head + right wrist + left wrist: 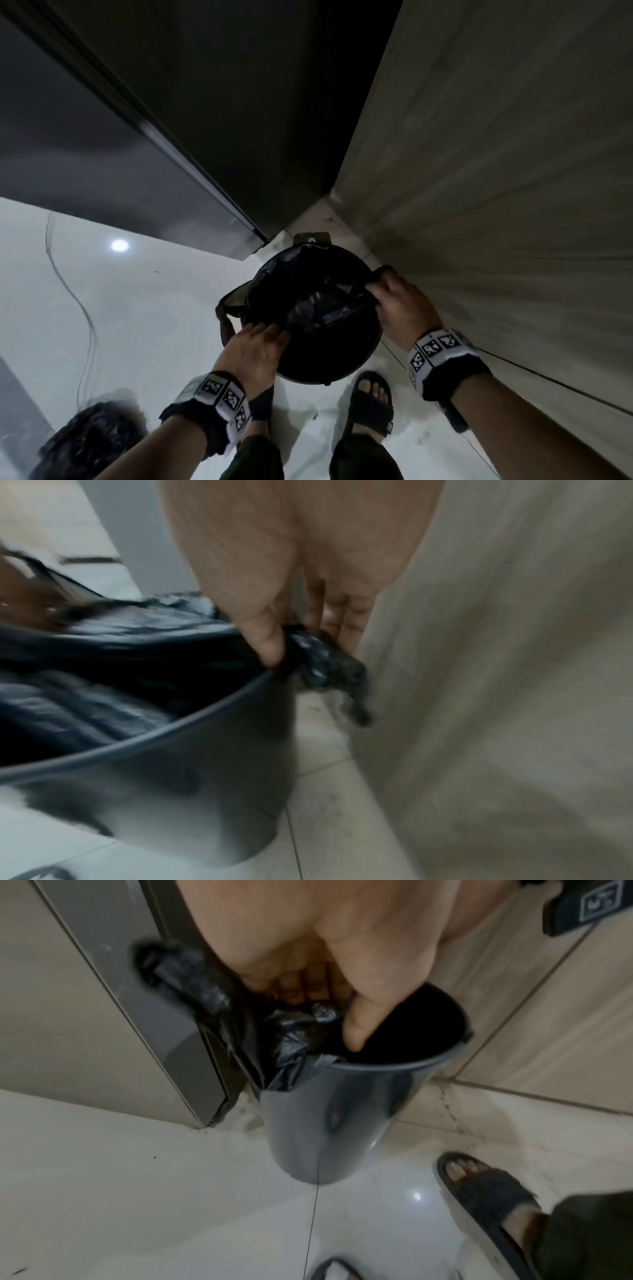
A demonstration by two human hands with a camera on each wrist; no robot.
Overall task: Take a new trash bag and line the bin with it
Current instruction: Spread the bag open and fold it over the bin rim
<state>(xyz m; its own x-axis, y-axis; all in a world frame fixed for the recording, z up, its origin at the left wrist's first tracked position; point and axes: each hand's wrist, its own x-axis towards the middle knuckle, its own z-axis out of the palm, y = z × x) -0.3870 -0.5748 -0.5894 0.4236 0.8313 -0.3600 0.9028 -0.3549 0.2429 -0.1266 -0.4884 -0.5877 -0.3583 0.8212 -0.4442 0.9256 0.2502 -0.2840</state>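
The bin (329,359) stands in a corner, with the tiled wall (496,171) close on its right and a grey cabinet (85,144) just behind on the left, so the right hand (400,305) works in a narrow gap against the wall. The floor (144,308) to the left lies open (a thin cable (73,301) crosses it), while two sandalled feet (371,401) stand close in front.

Pale tiled floor (144,308), seen from my headset.
I see the bin (329,1123) standing centre frame, a dark bag (92,442) lower left, my sandalled feet (371,404) below.
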